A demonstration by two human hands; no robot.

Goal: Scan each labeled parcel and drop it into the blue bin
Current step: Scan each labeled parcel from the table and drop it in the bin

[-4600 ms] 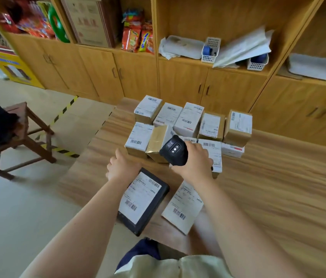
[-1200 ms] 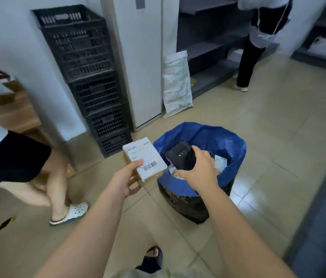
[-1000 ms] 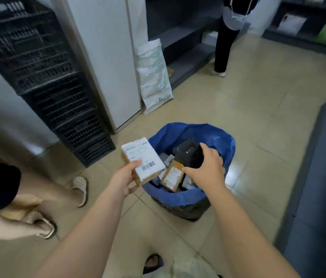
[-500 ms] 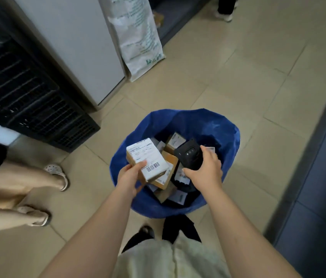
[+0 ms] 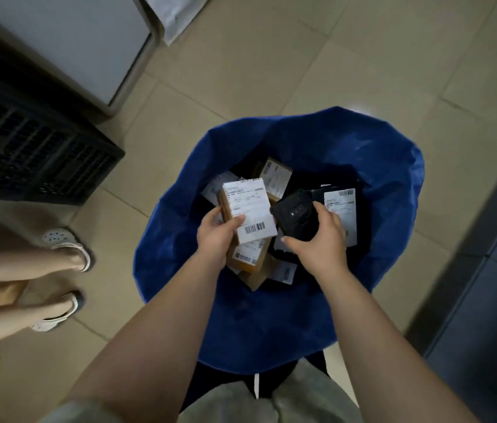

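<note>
I had the left hand point(image 5: 216, 236) gripping the parcel point(image 5: 248, 209) straight above the bin point(image 5: 393, 166), long axis pointing away, right hand point(image 5: 317, 244) clutching the scanner point(image 5: 296, 215).

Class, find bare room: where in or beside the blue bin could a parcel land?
Bare: floor tiles between black crate and blue bin. Inside, a dark gap at the far wall. Crowded: parcel pile under left hand and right hand.

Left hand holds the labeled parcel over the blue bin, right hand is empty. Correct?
No: the right hand grips a black scanner, as the head view shows. The left hand does hold the labeled parcel over the blue bin.
</note>
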